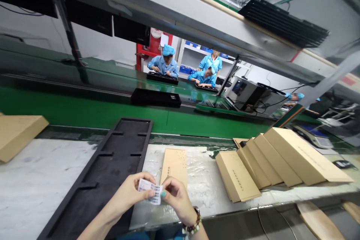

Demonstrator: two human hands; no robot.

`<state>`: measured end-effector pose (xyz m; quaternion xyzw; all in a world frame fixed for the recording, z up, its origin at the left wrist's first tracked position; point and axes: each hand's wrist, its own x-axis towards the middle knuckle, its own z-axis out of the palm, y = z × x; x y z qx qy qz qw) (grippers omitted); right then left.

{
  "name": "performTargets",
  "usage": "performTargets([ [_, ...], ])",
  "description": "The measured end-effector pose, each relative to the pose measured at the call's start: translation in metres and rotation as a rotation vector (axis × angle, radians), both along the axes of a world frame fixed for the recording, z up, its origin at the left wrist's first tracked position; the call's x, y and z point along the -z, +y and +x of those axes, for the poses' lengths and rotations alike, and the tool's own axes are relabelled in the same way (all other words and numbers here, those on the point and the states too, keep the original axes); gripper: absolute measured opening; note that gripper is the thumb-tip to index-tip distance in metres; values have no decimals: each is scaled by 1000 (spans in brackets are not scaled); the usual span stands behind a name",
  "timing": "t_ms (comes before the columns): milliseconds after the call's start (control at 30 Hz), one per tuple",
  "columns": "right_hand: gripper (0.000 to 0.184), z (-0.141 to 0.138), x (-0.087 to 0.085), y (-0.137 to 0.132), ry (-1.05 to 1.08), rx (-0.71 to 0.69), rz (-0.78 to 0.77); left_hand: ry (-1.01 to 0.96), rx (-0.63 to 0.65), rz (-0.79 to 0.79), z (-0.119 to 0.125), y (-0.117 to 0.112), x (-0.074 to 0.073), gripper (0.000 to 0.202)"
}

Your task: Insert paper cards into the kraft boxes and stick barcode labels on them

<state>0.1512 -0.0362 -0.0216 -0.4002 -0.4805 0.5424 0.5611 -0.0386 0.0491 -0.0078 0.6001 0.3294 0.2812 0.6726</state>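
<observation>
Between my two hands is a small white label sheet printed with rows of dark marks. My left hand pinches its left side between thumb and fingers. At the sheet's right edge, the thumb and forefinger of my right hand are pressed together on it. Just beyond, a flat brown cardboard box lies on the table, partly hidden by my right hand. A long black tray with dividers lies beneath and left of my left hand.
Several brown boxes lean in a row at the right. Another box sits far left. Behind runs a green conveyor belt carrying a black case. Co-workers in blue sit across it. A shelf hangs overhead.
</observation>
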Motion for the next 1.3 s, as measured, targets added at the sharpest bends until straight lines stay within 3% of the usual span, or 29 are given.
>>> performTargets([
  [200,37,-13,-8,-8,274,-75,-82,-142,103,-21,13,-9,18,52],
  [467,41,-10,-11,-29,362,-202,-361,-31,302,213,1,-27,-18,35],
  [567,42,-8,-13,-33,358,-229,-406,-46,271,166,2,-31,-23,31],
  [700,41,-8,-20,-34,314,-217,-392,-113,183,71,7,-37,-17,34],
  [1000,30,-1,-31,-36,77,-122,-213,-103,121,35,2,-35,-5,26],
  [1300,28,-6,-19,-37,338,-210,-429,-92,165,-64,5,-38,-1,38],
])
